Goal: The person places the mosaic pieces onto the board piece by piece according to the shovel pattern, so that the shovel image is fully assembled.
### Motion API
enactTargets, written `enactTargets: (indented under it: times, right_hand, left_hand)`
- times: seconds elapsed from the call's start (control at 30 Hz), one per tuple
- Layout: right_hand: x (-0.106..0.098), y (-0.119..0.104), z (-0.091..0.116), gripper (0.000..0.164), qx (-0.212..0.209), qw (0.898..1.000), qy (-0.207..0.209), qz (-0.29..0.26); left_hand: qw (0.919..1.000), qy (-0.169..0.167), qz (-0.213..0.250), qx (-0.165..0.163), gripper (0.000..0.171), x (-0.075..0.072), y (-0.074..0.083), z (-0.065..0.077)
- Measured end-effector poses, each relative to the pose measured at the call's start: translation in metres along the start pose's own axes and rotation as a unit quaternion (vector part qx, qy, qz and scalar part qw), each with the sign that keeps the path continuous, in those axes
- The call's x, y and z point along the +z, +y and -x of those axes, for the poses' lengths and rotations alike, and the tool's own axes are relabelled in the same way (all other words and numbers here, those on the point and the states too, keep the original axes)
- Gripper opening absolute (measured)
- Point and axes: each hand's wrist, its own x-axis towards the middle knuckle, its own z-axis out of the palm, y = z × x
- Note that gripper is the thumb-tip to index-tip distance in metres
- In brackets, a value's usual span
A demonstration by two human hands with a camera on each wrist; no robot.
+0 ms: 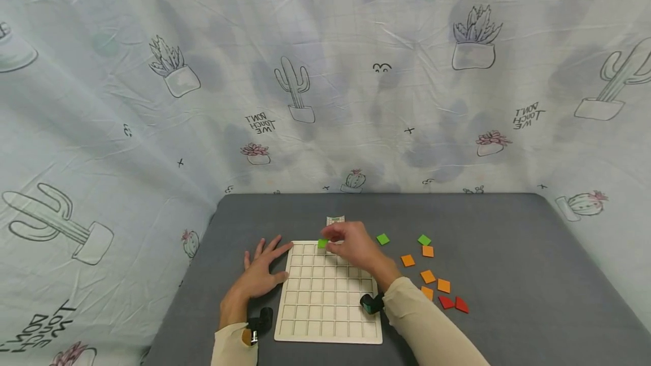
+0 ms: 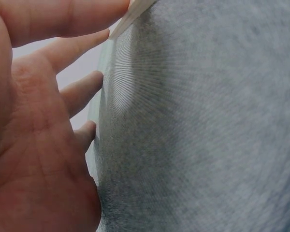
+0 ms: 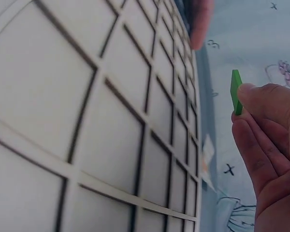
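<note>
A pale wooden grid board (image 1: 315,298) with square cells lies on the dark table. Between thumb and fingers, my right hand (image 1: 353,244) pinches a green square tile (image 1: 322,243) at the board's far edge. In the right wrist view that green tile (image 3: 236,92) is seen nearly edge-on, raised off the grid (image 3: 125,101). My left hand (image 1: 259,275) lies spread at the board's left side, thumb and index finger touching its edge. The left wrist view shows the left palm (image 2: 38,130) and extended fingers against the grey table surface.
Right of the board lie two green tiles (image 1: 382,239), several orange tiles (image 1: 408,260) and red pieces (image 1: 461,304) with a curved side. A small patterned card (image 1: 335,220) sits beyond the board's far edge. Patterned cloth (image 1: 356,100) hangs behind the table (image 1: 508,275).
</note>
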Motion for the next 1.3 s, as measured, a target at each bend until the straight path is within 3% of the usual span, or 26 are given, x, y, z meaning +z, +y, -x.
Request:
enactTargets:
  times: [0.63,1.03,1.3]
  right_hand:
    - [0.018,0.011,-0.006,0.031,-0.007,0.999,-0.010,0.051]
    - [0.024,0.007,-0.010,0.031,-0.018,0.994,-0.018,0.102]
    - [0.025,0.002,-0.009,0.033,-0.009,0.992,-0.022,0.126]
  left_hand:
    - [1.0000,0.006,-0.006,-0.003,0.072,0.001,0.002,-0.001]
    - [1.0000,0.003,0.004,0.007,0.073,-0.002,0.003,0.001]
    - [0.9995,0.024,0.010,0.020,0.072,0.002,0.000,0.001]
